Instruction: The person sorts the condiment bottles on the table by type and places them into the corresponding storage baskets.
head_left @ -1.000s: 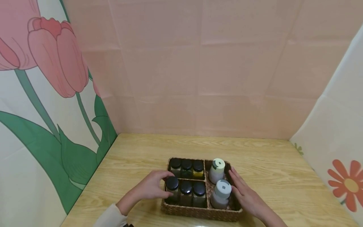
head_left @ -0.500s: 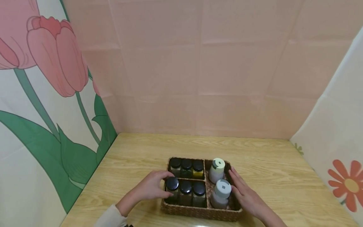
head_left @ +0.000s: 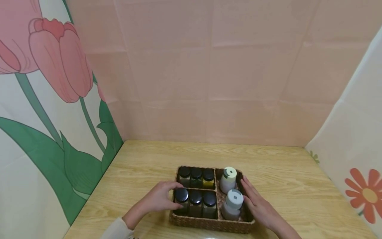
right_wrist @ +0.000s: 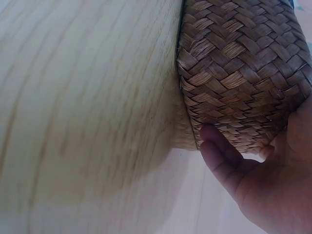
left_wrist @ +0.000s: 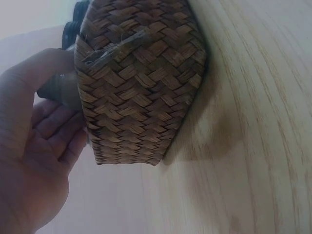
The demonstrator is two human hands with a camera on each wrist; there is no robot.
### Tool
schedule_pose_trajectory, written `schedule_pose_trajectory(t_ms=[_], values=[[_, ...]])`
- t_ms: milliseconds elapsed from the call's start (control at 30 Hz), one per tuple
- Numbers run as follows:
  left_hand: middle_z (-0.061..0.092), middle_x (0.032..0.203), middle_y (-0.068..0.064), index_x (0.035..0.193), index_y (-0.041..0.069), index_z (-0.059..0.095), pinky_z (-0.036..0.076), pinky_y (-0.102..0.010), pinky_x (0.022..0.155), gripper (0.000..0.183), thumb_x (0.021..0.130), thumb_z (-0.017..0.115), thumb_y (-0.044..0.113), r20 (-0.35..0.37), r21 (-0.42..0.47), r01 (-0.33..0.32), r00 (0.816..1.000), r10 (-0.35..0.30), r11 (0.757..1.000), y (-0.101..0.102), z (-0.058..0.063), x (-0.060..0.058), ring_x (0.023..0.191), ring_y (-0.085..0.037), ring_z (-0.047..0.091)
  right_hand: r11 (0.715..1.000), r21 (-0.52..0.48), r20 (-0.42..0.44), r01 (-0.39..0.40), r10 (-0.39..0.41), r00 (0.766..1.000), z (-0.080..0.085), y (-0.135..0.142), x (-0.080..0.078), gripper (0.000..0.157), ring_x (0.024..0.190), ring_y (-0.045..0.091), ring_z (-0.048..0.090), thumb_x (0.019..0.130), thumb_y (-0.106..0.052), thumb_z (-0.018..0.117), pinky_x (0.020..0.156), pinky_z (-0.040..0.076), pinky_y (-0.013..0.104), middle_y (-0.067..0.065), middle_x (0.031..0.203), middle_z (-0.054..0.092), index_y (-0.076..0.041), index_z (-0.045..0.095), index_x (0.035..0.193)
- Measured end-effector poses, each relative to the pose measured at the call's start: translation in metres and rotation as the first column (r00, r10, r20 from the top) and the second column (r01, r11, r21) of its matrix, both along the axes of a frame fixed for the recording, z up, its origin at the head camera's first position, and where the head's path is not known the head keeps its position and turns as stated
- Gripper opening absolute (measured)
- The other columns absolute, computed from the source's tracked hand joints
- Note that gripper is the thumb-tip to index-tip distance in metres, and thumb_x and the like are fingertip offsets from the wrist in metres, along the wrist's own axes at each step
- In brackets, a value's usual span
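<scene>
A woven basket (head_left: 212, 225) with compartments stands on the table. My left hand (head_left: 159, 197) holds the front-left black-lidded spice jar (head_left: 181, 195) between thumb and fingers at the basket's left rim. In the left wrist view, the thumb and fingers of my left hand (left_wrist: 39, 117) lie either side of that jar, which the basket wall partly hides. My right hand (head_left: 261, 207) holds the basket's right side, with fingertips over the rim beside two white-capped shakers. In the right wrist view, lower fingers of my right hand (right_wrist: 258, 170) touch the woven outer wall (right_wrist: 239, 73).
More black-lidded jars stand in the left compartments, such as the yellow-filled jar (head_left: 208, 178). The right compartment holds the near shaker (head_left: 232, 205) and far shaker (head_left: 228, 181). The wooden table (head_left: 143, 159) meets a pink backdrop (head_left: 209, 83).
The held jar and my left hand have shifted very slightly toward the front of the basket. My right hand and the basket have stayed in place.
</scene>
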State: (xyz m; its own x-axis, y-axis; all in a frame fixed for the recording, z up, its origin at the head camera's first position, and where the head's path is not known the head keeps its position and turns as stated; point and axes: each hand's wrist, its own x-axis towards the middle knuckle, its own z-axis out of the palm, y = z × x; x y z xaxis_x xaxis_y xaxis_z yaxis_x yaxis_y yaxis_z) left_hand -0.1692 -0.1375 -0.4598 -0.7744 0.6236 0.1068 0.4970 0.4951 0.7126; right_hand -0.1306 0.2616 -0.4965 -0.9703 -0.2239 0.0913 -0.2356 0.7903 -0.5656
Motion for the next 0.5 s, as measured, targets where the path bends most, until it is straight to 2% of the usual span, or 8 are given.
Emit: schedule_pose_trajectory(t_ms=[133, 233, 500], values=[[0.069, 0.119, 0.012, 0.126, 0.022, 0.068, 0.055, -0.046, 0.096, 0.053, 0.080, 0.086, 0.040, 0.011, 0.003, -0.001, 1.000, 0.001, 1.000, -0.0001, -0.0018, 0.0002, 0.113, -0.010, 0.063, 1.000, 0.004, -0.006, 0.002, -0.002, 1.000, -0.0002, -0.0002, 0.0007, 0.058, 0.150, 0.037, 0.024, 0.110, -0.033, 0.041, 0.112, 0.026, 0.057, 0.012, 0.169, 0.017, -0.011, 0.025, 0.162], [0.069, 0.119, 0.012, 0.126, 0.022, 0.068, 0.054, -0.046, 0.097, 0.053, 0.079, 0.086, 0.040, -0.007, -0.013, -0.012, 1.000, 0.012, 1.000, 0.0003, -0.0028, 0.0005, 0.112, -0.010, 0.062, 1.000, 0.002, -0.010, -0.002, 0.002, 1.000, -0.0006, -0.0001, 0.0010, 0.058, 0.149, 0.037, 0.024, 0.110, -0.032, 0.042, 0.113, 0.029, 0.058, 0.013, 0.169, 0.017, -0.010, 0.026, 0.162], [0.069, 0.115, 0.017, 0.121, 0.026, 0.071, 0.043, -0.030, 0.084, 0.052, 0.075, 0.088, 0.042, -0.055, -0.063, -0.061, 0.997, 0.058, 0.996, 0.0010, -0.0046, 0.0027, 0.104, -0.018, 0.053, 1.000, -0.001, -0.011, -0.009, 0.009, 1.000, -0.0010, 0.0002, 0.0011, 0.059, 0.148, 0.037, 0.024, 0.110, -0.031, 0.042, 0.113, 0.029, 0.058, 0.013, 0.169, 0.017, -0.009, 0.025, 0.162]])
